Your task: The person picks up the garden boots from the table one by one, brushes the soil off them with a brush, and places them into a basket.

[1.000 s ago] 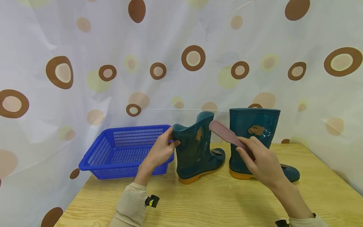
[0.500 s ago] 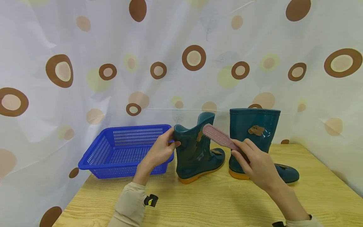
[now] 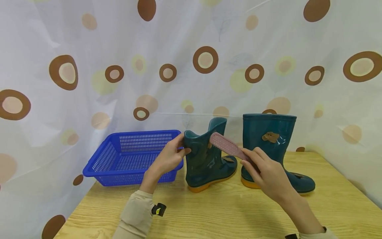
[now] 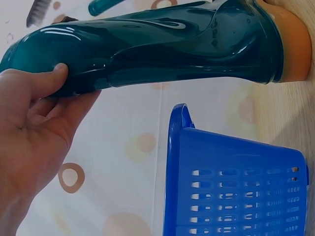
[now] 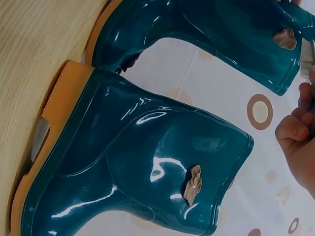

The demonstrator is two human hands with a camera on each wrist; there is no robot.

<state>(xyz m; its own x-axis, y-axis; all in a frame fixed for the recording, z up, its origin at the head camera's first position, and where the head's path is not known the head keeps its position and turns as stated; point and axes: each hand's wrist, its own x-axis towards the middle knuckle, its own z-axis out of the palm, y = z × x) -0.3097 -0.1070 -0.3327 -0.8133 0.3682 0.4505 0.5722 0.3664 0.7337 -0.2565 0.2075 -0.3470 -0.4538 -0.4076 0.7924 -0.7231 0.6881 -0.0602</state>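
My left hand (image 3: 167, 158) grips the top rim of a dark green rubber boot (image 3: 197, 166), its thumb on the outside. The boot stands on the table with its shaft squeezed out of round. In my right hand (image 3: 268, 176) is the handle of a scrub brush (image 3: 225, 146) with a pink perforated back. Its bristles (image 5: 306, 59) face the boot's shaft, right beside a brown mud patch (image 5: 285, 39), which the brush head partly hides in the head view. A second green boot (image 3: 264, 122) stands upright to the right, with a mud patch (image 5: 193, 186) on its shaft.
A blue plastic basket (image 3: 131, 176) with slotted walls stands left of the boots, close to my left forearm. Both boots rest on a light wooden table (image 3: 209, 215). Behind hangs a white curtain (image 3: 179, 99) with brown circles.
My right hand has moved left and slightly down with the brush, bringing its head over the mud patch on the left boot. My left hand keeps its grip on the rim.
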